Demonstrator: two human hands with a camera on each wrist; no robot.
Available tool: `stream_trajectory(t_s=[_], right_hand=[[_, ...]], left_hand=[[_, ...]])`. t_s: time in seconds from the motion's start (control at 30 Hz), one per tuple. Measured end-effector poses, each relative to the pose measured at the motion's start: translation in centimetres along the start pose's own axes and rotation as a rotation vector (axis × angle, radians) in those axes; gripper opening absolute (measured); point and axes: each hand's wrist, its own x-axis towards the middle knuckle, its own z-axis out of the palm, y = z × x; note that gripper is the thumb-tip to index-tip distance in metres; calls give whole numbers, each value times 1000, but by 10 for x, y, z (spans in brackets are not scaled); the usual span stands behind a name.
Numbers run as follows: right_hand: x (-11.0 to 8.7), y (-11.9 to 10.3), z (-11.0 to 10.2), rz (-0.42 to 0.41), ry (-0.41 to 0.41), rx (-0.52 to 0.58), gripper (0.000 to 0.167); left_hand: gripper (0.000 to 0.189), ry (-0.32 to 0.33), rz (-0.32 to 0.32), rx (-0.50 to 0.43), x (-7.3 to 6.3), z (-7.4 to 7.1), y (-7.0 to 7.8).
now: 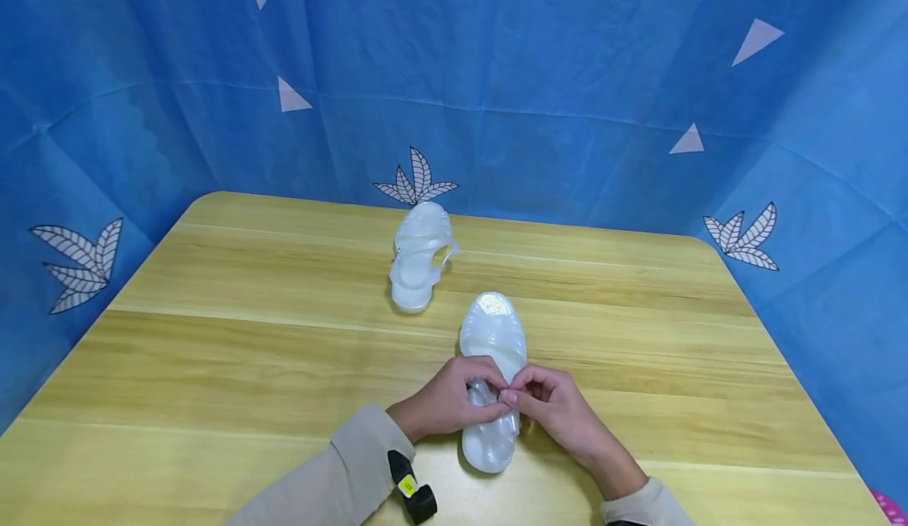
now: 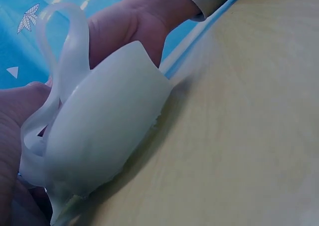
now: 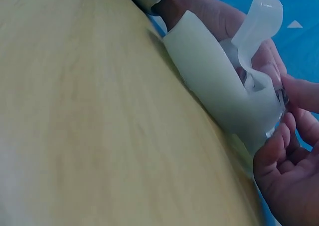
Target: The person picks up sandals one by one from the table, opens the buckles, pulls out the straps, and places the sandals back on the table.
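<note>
A pearly white sandal [image 1: 493, 329] lies sole down on the table, its toe pointing away from me. My left hand [image 1: 457, 396] reaches over its middle from the left and pinches the strap near the right edge. From the right, my right hand [image 1: 563, 412] meets it there, thumb and forefinger pinching the strap end at a small shiny buckle [image 3: 283, 97]. The heel strap [image 2: 75, 51] stands up in a loop above the heel in the left wrist view. Fingertips hide much of the buckle.
A matching white sandal [image 1: 413, 270] sits farther back and slightly left, near the table's rear edge. The wooden table [image 1: 248, 289] has rounded back corners. Behind it and at both sides hangs a blue cloth [image 1: 567, 76] with white triangles and leaf prints.
</note>
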Motion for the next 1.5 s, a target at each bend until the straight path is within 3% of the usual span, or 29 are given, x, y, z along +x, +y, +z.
stream_trajectory(t_s=[0.17, 0.43, 0.77, 1.07, 1.5], right_hand=[[2, -4, 3, -5, 34, -22, 11], [14, -15, 13, 81, 99, -56, 16], [12, -16, -10, 110, -41, -82, 20], [11, -12, -24, 73, -179, -136, 16], [11, -14, -12, 86, -116, -210, 17]], left_hand=[[10, -4, -8, -7, 0, 0, 0], [11, 13, 15, 22, 0, 4, -1], [14, -9, -28, 13, 1, 2, 2], [13, 13, -45, 33, 0, 0, 5], [10, 4, -46, -36, 0, 2, 1]])
